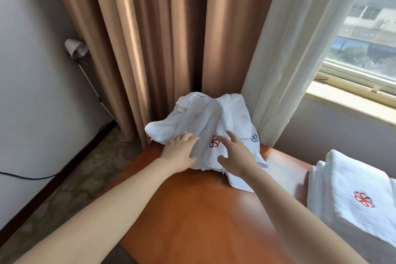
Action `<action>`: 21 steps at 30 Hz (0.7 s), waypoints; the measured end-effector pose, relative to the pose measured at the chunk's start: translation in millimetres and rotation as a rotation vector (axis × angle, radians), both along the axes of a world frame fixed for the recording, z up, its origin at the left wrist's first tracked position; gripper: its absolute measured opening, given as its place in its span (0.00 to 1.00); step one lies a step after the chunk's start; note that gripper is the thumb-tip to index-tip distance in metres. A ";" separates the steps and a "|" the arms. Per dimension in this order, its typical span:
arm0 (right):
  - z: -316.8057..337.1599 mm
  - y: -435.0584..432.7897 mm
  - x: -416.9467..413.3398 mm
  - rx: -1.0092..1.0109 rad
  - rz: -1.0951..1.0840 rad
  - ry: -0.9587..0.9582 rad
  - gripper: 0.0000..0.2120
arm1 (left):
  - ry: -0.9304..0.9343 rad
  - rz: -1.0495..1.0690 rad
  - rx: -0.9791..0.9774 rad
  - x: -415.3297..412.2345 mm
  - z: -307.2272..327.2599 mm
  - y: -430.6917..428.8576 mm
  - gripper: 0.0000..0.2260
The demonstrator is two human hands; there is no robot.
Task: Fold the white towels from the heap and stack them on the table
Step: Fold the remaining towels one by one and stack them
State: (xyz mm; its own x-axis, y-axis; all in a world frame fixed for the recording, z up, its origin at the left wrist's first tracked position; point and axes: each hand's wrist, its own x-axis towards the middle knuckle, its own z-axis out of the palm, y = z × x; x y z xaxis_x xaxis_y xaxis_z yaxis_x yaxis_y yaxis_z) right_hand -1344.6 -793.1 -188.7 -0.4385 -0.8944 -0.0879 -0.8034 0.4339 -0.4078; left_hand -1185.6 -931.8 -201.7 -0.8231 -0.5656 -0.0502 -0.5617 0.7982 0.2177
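Observation:
A rumpled heap of white towels (214,118) lies at the far end of the orange-brown table (203,210), against the curtains. One towel shows a red embroidered flower, another a blue one. My left hand (180,152) rests on the heap's near left side, fingers spread over the cloth. My right hand (233,152) reaches onto the heap just right of the red flower, fingers straight, thumb out. A stack of folded white towels (351,195) with a red flower mark sits at the table's right edge.
Brown curtains (150,49) and a sheer white curtain (285,60) hang right behind the heap. A window (364,38) with a sill is at the right. A white floor lamp (77,49) and a black cable stand by the left wall.

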 end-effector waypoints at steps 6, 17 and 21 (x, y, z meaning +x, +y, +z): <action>-4.0 -45.5 -15.6 -0.051 -0.172 -0.177 0.27 | 0.027 -0.054 0.029 -28.4 -6.1 -40.5 0.31; -17.8 -79.9 -40.7 -0.338 -0.498 -0.310 0.10 | 0.189 -0.046 0.171 -79.2 -21.1 -73.2 0.35; -18.8 -76.2 -37.9 -0.401 -0.551 -0.429 0.09 | 0.278 -0.033 0.224 -85.2 -27.1 -62.2 0.39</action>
State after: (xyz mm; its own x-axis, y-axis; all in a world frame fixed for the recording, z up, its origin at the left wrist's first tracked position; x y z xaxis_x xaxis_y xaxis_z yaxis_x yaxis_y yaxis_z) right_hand -1382.5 -869.3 -207.5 -0.8267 -0.5587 -0.0667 -0.2545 0.4770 -0.8412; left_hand -1270.8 -994.0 -228.8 -0.8405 -0.5387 0.0582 -0.4312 0.7300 0.5302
